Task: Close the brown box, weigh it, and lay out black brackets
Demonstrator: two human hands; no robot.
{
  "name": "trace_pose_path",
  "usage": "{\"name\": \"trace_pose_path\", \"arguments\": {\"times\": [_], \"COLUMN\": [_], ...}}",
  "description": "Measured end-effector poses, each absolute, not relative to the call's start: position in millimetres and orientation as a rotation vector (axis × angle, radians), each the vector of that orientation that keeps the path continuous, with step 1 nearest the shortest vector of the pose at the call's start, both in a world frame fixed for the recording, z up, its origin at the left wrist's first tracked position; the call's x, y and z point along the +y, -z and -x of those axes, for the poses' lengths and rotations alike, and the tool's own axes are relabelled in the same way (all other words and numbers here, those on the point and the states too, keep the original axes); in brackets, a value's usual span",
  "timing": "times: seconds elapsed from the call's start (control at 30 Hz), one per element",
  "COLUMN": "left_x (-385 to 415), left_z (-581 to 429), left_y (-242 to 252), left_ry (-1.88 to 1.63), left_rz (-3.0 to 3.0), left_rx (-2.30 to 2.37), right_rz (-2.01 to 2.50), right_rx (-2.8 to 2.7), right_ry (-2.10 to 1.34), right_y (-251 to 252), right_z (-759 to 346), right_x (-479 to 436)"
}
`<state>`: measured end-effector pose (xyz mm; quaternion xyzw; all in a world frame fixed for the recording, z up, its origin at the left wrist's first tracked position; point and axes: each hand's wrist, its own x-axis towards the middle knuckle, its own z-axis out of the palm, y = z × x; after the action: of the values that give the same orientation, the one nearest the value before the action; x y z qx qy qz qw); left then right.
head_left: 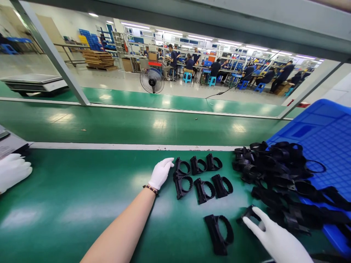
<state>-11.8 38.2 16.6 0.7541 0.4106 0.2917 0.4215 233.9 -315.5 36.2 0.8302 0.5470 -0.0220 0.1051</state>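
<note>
My left hand (161, 174), in a white glove with a beaded bracelet at the wrist, lies with fingers stretched out beside a black ring-shaped bracket (177, 168). Whether its fingertips touch that part I cannot tell. Several like brackets stand in two rough rows on the green work surface, and one larger-looking bracket (215, 233) lies closer to me. At the right, my gloved right hand (274, 233) has thumb and forefinger closed on another black ring-shaped bracket (249, 212), partly hidden by the fingers.
A heap of black brackets (276, 164) spills from a tipped blue crate (329, 120) at right. Another person's gloved hand (13, 171) is at the left edge. A white ledge (123, 146) crosses behind the brackets. Beyond the metal frame are a fan (152, 80) and seated people.
</note>
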Motion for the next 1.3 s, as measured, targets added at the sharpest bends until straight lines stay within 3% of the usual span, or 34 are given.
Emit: {"name": "trace_pose_path", "arguments": {"times": [0.57, 0.73, 0.97, 1.13, 1.3], "left_x": [40, 39, 39, 40, 40], "left_z": [12, 13, 12, 12, 12], "left_y": [-13, -16, -17, -15, -14], "left_ry": [-0.716, -0.715, -0.704, -0.709, -0.702], "left_rz": [-1.904, -1.920, -1.919, -1.908, -1.907], "left_rx": [1.047, 1.034, 1.034, 1.030, 1.033], "right_rz": [-2.851, -2.841, -2.747, -2.527, -2.541], "right_rx": [1.106, 1.338, 1.361, 1.085, 1.375], "right_ry": [0.370, 0.456, -0.176, -0.095, -0.177], "right_y": [-55, -51, -79, -77, -68], "right_z": [-215, -189, -236, -278, -278], "right_x": [-289, -269, -269, -268, -271]}}
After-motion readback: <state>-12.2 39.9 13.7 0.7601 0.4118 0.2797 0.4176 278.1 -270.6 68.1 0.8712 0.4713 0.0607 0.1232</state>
